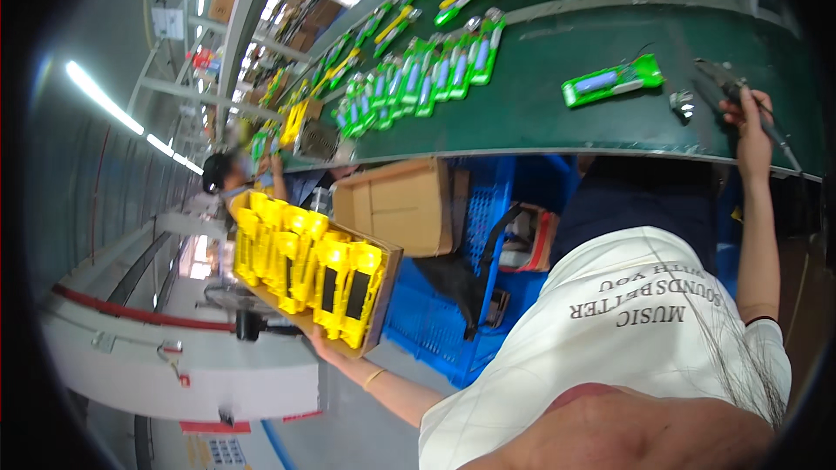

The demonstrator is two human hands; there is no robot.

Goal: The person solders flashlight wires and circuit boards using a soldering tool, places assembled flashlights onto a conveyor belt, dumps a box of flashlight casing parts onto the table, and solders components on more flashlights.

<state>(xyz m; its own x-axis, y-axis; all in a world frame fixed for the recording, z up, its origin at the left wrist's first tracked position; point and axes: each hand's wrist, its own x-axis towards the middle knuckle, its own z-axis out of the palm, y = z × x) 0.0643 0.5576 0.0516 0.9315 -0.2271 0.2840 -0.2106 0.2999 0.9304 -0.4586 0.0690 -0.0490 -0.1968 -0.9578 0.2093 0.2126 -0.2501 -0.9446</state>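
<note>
Below the green belt, the left hand grips a tray of yellow casings, the right hand a dark tool.

Bright yellow housings with black panels are filling the brown cardboard tray at eight o'clock. Lime green pieces with pale blue centres are lying across the dark green belt at twelve. A blue plastic crate is sitting beneath, beside a white shirt lettered in grey.
</note>
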